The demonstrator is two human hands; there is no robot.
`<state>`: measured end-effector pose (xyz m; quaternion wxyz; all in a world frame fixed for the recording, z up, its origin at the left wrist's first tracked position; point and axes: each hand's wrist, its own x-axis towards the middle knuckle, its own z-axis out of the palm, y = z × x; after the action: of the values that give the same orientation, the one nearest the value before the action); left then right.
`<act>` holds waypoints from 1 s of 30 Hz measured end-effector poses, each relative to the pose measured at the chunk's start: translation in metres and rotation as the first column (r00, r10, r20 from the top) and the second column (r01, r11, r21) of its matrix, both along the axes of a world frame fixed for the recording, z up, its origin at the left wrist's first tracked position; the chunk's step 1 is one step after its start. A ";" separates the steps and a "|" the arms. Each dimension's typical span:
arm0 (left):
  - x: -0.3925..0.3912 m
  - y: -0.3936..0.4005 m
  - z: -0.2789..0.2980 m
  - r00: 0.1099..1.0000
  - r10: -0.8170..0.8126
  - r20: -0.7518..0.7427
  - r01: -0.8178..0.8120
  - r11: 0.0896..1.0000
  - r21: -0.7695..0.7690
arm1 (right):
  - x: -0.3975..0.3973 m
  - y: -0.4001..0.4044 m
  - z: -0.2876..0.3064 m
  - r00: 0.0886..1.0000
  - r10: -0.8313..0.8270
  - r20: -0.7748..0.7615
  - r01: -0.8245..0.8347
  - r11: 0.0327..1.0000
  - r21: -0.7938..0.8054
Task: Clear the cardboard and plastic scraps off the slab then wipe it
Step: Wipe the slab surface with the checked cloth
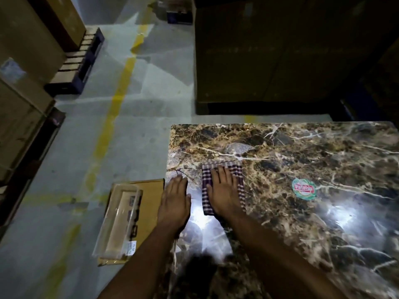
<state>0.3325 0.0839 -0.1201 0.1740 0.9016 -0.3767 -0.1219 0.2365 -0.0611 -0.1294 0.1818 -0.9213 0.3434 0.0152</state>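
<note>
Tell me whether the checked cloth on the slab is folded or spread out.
Folded. The checked cloth lies as a narrow pad with layered edges on the slab, pressed flat under the right hand.

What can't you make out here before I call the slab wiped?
- Slab in the head view: right and near parts cut off by the frame edges.
- Slab under the checked cloth and both hands: covered.
- Round sticker: text blurred.
- Glare patches hide any smears there.
</note>
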 end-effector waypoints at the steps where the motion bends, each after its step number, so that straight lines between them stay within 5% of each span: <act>1: 0.007 -0.002 -0.005 0.999 -0.029 0.020 0.029 1.000 0.010 | 0.003 -0.002 -0.008 1.000 0.004 -0.007 -0.004 1.000 -0.030; 23: 0.076 -0.046 -0.048 0.987 -0.075 0.144 0.074 0.997 0.009 | 0.209 -0.075 -0.024 0.990 0.140 0.008 -0.138 0.981 -0.138; 27: 0.073 -0.047 -0.050 0.986 -0.034 0.165 0.027 0.999 0.042 | 0.193 -0.077 -0.028 0.949 0.316 -0.014 -0.315 0.938 -0.144; 30: 0.069 -0.046 -0.046 0.983 -0.027 0.184 0.020 0.999 0.038 | 0.175 -0.097 -0.028 0.964 0.262 -0.037 -0.265 0.953 -0.147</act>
<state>0.4019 0.0374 -0.1657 0.1208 0.9075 -0.3997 -0.0467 0.4114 -0.1585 -0.1578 0.1049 -0.9698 0.2191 0.0211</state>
